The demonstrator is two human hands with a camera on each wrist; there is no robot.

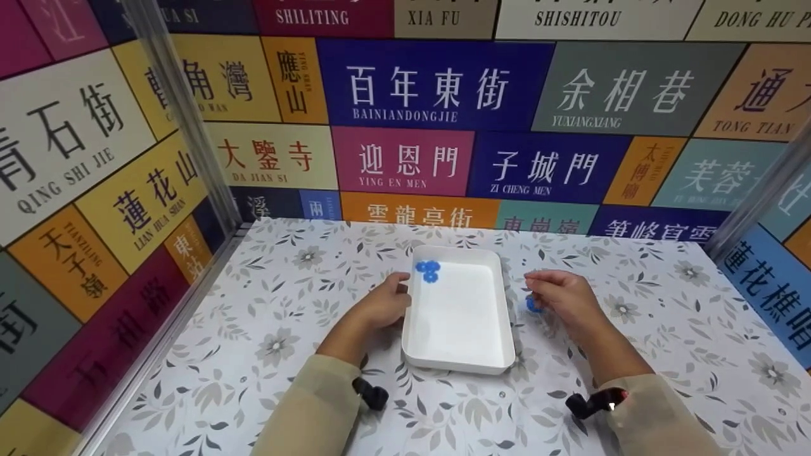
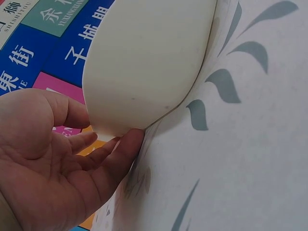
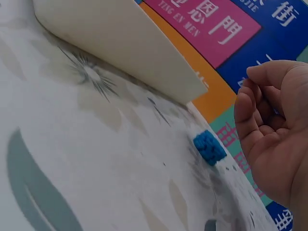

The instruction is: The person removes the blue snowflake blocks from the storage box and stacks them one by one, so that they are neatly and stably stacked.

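A white rectangular tray (image 1: 457, 366) stands mid-table, with a few small blue pieces (image 1: 428, 270) lying in its far left corner. My left hand (image 1: 386, 304) rests against the tray's left outer wall (image 2: 144, 62), and the left hand's fingers (image 2: 103, 159) lie relaxed and touch the wall's lower edge. My right hand (image 1: 561, 294) hovers just right of the tray. Its fingers (image 3: 252, 113) are loosely curled and hold nothing. One small blue studded piece (image 1: 532, 306) lies on the cloth under that hand, close to the tray's side (image 3: 120, 43). In the right wrist view this blue piece (image 3: 209, 147) lies apart from the fingers.
The table carries a grey-leaf floral cloth (image 1: 285, 329). Walls of coloured street-name signs (image 1: 405, 158) close in the back and both sides, with metal posts at the left corner (image 1: 190, 126) and the right corner (image 1: 760, 190). A black wrist camera (image 1: 370, 394) sits on each sleeve.
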